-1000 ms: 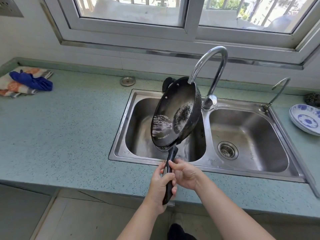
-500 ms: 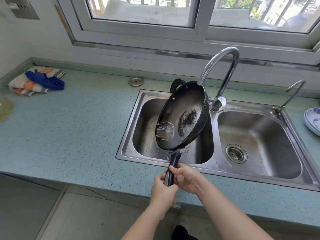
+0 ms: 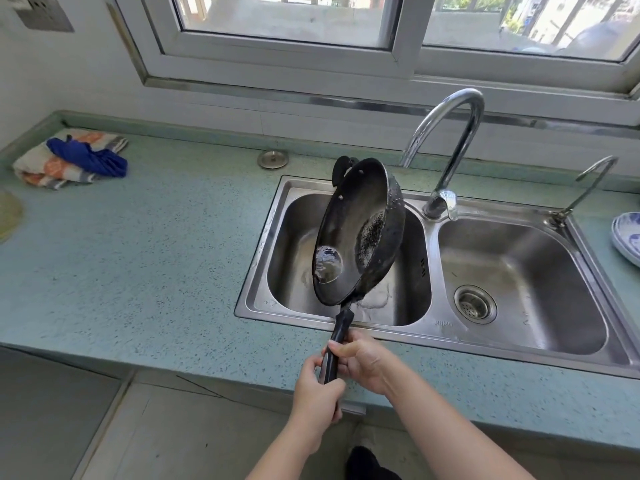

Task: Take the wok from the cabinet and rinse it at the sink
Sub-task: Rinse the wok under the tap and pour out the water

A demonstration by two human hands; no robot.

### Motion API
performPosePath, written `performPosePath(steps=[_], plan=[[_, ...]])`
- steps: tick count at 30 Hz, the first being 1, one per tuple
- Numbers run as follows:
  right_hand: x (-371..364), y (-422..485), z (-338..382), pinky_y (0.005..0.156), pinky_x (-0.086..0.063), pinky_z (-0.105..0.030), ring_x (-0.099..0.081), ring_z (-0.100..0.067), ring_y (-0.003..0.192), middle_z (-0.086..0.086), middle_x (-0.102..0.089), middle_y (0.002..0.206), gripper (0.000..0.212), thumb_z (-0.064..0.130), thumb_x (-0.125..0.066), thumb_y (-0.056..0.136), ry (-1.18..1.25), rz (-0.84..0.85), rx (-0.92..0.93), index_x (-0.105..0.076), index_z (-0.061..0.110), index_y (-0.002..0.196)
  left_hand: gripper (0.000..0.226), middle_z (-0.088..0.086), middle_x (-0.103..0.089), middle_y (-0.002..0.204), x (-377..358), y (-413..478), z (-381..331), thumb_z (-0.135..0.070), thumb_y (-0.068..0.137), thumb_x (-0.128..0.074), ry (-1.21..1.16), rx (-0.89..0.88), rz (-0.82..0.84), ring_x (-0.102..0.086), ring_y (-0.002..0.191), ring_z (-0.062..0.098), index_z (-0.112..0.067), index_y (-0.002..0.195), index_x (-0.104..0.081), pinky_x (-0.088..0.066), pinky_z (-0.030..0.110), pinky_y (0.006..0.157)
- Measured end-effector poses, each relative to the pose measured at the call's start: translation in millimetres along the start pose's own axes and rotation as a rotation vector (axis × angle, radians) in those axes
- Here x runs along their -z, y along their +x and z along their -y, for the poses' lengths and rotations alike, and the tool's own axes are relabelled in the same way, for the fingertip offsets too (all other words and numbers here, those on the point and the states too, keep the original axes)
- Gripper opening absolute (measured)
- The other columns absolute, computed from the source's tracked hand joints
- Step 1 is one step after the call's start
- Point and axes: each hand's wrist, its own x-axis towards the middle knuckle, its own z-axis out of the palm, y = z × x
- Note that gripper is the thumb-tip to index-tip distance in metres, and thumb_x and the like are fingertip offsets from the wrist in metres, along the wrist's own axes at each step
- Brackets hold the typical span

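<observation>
The black wok (image 3: 353, 216) hangs tilted steeply over the left basin of the steel double sink (image 3: 516, 344), its inside facing left toward me. A small pool of water (image 3: 327, 265) sits at its lower left inner edge. Both hands grip its long black handle (image 3: 337, 337) over the counter's front edge: my left hand (image 3: 320, 389) is lower, my right hand (image 3: 363, 362) just above it. The tall chrome tap (image 3: 450, 140) arches behind the wok; I see no stream of water coming from it.
A green speckled counter (image 3: 156, 254) surrounds the sink. Folded cloths with a blue rag (image 3: 74, 159) lie at the far left. A round metal plug (image 3: 273, 158) sits behind the sink. A small second tap (image 3: 588, 181) and blue-patterned plates (image 3: 627, 237) stand at the right.
The wok has tipped more steeply on its edge and shifted left, away from the tap. The pool of water has slid toward its lower left rim. Both hands keep their hold.
</observation>
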Motion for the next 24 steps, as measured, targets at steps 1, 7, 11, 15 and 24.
performPosePath(steps=[1,7,11,15,24], plan=[[-1,0,0,0.065,-0.044,-0.029,-0.064,-0.024,0.068,-0.01,-0.061,0.072,0.015,-0.009,-0.051,0.087,-0.014,-0.008,0.006,-0.047,0.005,0.091,0.035,0.005,-0.042,0.048,1,0,0,0.01,0.077,-0.044,-0.011,0.0,0.007,-0.035,0.032,0.014,-0.012,0.103,-0.049,-0.029,0.019,0.034],[-5,-8,10,0.055,-0.036,-0.023,-0.059,-0.02,0.068,-0.008,-0.06,0.074,0.013,-0.001,-0.059,0.085,-0.168,-0.061,0.039,-0.05,0.008,0.088,0.028,0.001,-0.042,0.045,1,0,-5,0.008,0.079,-0.041,-0.125,0.051,0.123,-0.033,0.034,0.014,-0.013,0.096,-0.049,-0.028,0.019,0.038],[-5,-14,19,0.051,-0.036,-0.02,-0.053,-0.013,0.061,-0.003,-0.057,0.069,0.016,0.006,-0.066,0.082,-0.281,-0.105,0.05,-0.051,0.009,0.087,0.025,0.001,-0.041,0.046,-3,-2,-10,0.008,0.083,-0.039,-0.249,0.095,0.215,-0.032,0.033,0.011,-0.011,0.095,-0.051,-0.027,0.018,0.037],[-5,-17,26,0.049,-0.034,-0.019,-0.05,-0.011,0.057,-0.002,-0.054,0.068,0.023,0.01,-0.069,0.081,-0.354,-0.124,0.063,-0.046,0.013,0.077,0.025,0.001,-0.039,0.048,-6,-4,-13,0.008,0.084,-0.04,-0.344,0.104,0.273,-0.032,0.031,0.009,-0.009,0.098,-0.051,-0.03,0.017,0.034],[-8,-23,32,0.049,-0.033,-0.019,-0.057,-0.009,0.054,0.001,-0.061,0.063,0.023,0.013,-0.07,0.081,-0.399,-0.163,0.063,-0.047,0.013,0.082,0.029,0.0,-0.039,0.048,-7,-7,-15,0.008,0.086,-0.038,-0.428,0.102,0.327,-0.033,0.031,0.009,-0.007,0.107,-0.051,-0.032,0.018,0.034]])
